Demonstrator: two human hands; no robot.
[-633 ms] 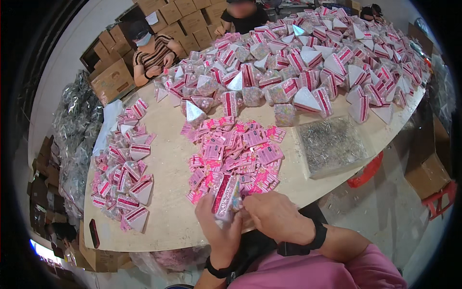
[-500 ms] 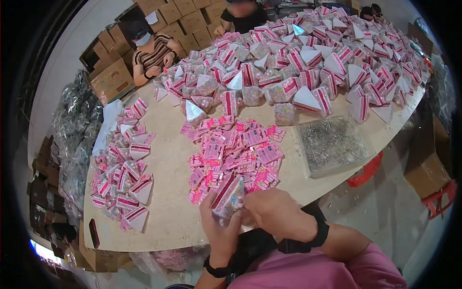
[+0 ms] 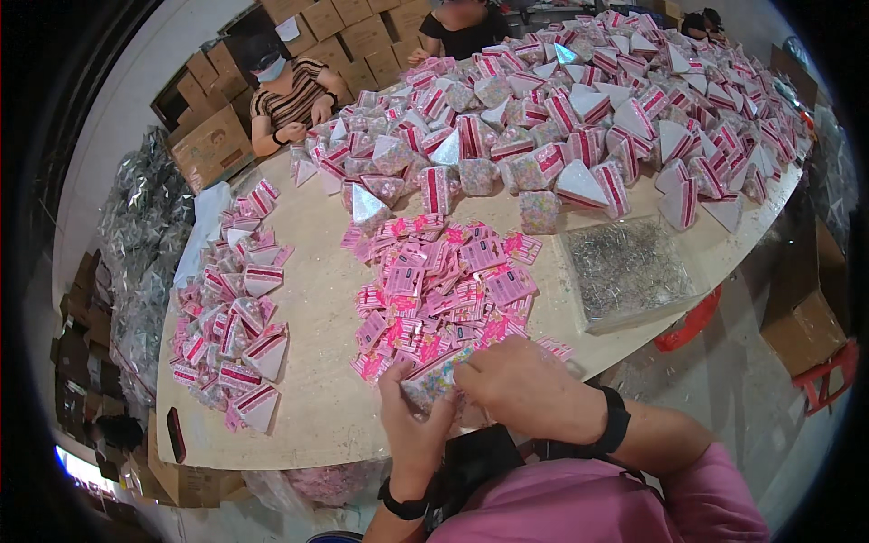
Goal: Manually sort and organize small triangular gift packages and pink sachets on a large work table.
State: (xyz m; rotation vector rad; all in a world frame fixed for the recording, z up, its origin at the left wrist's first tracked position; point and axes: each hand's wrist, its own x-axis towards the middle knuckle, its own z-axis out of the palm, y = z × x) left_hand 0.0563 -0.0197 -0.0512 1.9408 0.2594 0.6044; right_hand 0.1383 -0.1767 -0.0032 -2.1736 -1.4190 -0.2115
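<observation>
Your left hand (image 3: pixel 414 438) is holding a cake-shaped pack (image 3: pixel 429 382) by the near side of the pink cards (image 3: pixel 453 288), while your right hand (image 3: pixel 527 384), its grip too hidden to tell, is seemingly working at the pack's end, probably calling for a steady left hold.

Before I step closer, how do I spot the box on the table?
Find the pale table, then the big heap of wedges on it. On its near side, by the table's right edge, sits a shallow box. Unlike the pink cards to its left, it is full of thin silvery bits.
</observation>
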